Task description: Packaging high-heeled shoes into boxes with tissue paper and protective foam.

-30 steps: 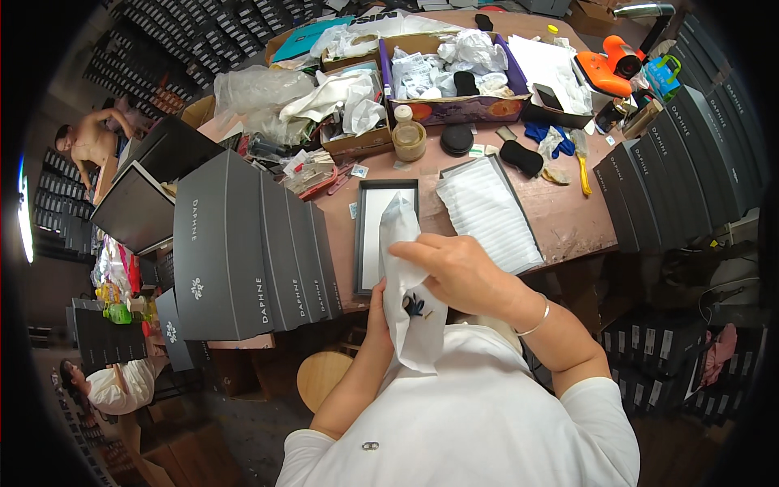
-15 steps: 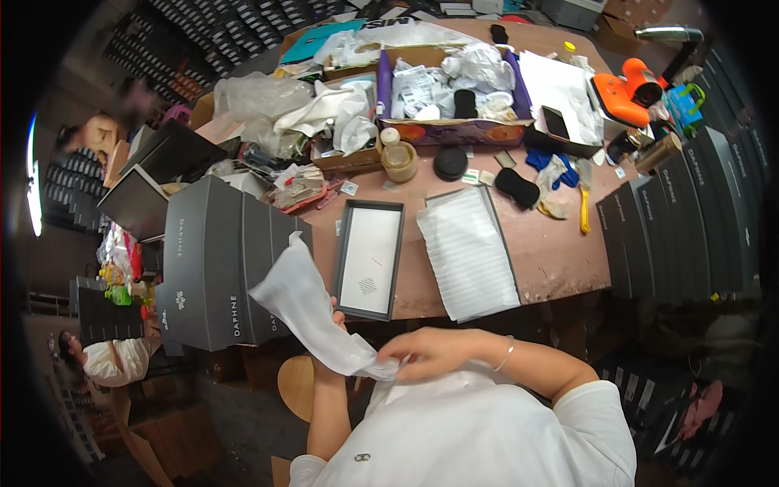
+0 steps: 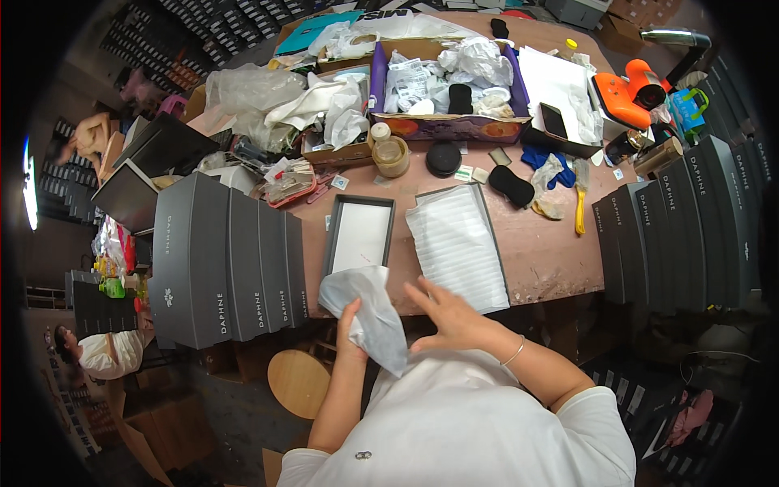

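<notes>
My left hand [image 3: 351, 334] is closed round a pale translucent bag [image 3: 375, 312] with something darker inside; the kind of its content cannot be made out. My right hand [image 3: 453, 318] is beside the bag with its fingers spread and nothing in them. Beyond the bag lies an open grey shoebox [image 3: 358, 231] with a white bottom, its near end partly hidden by the bag. To its right a stack of white, ribbed wrapping sheets [image 3: 454, 252] rests on a grey box part, near my right fingertips.
Grey shoeboxes stand upright in rows at left [image 3: 191, 260] and right [image 3: 677, 219]. At the back are a purple carton [image 3: 450, 130] of crumpled paper, a glue jar [image 3: 391, 157], a black round tin [image 3: 444, 159], a yellow-handled brush [image 3: 580, 203] and an orange device [image 3: 623, 97].
The bag has swung upright and bunched up in my left hand, over the shoebox's near end. My right hand has let go of its lower end and moved up and right, fingers spreading.
</notes>
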A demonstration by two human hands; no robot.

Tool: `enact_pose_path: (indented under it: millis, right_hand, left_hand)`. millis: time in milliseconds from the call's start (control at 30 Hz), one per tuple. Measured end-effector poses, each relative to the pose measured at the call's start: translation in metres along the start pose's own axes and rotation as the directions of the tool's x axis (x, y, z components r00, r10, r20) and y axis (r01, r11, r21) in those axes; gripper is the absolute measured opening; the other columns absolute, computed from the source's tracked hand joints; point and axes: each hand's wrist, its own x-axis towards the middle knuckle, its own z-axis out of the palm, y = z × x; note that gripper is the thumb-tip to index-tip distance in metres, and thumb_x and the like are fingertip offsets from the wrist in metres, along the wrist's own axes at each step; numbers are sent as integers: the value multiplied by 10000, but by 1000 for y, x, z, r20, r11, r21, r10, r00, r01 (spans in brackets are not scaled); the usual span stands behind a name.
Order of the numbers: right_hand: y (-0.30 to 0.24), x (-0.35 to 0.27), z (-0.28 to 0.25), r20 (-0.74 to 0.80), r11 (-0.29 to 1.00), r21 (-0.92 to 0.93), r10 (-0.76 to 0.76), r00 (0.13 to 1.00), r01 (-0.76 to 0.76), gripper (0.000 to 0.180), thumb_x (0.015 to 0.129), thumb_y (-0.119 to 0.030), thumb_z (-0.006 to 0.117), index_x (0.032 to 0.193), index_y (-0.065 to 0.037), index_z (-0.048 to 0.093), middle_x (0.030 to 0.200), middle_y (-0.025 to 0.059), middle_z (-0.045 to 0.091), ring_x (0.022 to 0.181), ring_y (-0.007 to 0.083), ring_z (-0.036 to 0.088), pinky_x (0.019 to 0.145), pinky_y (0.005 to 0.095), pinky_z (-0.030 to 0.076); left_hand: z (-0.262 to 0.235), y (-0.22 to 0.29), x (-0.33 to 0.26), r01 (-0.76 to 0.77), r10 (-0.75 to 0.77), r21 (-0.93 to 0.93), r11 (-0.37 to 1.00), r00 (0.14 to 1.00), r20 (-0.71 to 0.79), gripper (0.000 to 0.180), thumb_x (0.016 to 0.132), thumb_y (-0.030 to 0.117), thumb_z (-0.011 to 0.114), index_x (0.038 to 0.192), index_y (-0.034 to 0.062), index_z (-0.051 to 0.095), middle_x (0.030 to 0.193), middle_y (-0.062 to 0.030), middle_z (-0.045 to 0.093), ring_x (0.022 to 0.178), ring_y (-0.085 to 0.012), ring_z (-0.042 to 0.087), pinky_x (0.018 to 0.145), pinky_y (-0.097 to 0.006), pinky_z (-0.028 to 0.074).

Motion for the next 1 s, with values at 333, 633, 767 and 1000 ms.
enact_pose_path:
  millis: [333,633,767,1000]
  right_hand:
    - [110,-24,9,-574,869,469,435,693,-157,121,901,-127,593,971,-32,621,844,56,615,757,194,608,691,312,493]
    - [161,-105,-49,-471,392,880,794,384,268,123,966,-128,499,1024,-44,567,859,-13,597,724,40,547,623,178,445]
    - [166,-123,-46,-342,449,894,647,682,22,254,980,-212,507,1129,-15,562,932,14,607,787,72,562,689,212,461]
    - [189,-92,-60,-465,745,643,565,681,-179,533,951,-296,516,1398,-43,376,1347,167,447,1155,241,502,937,355,432]
  left_hand:
    - [61,25,24,-1,-19,130,992,989,148,441,821,211,675,1172,-9,525,1014,-115,624,899,-230,638,788,-381,539]
    - [128,-172,184,-110,44,477,872,988,146,512,826,191,697,1228,-54,496,1111,-139,620,946,-236,622,783,-348,512]
    - [139,-178,196,47,14,815,578,998,-68,597,807,145,707,1294,-70,438,1274,-196,532,1087,-260,565,877,-349,474]
    - [94,-99,75,-562,525,816,-131,659,538,706,821,131,661,1408,-22,300,1438,-250,320,1330,-371,326,1104,-414,269]
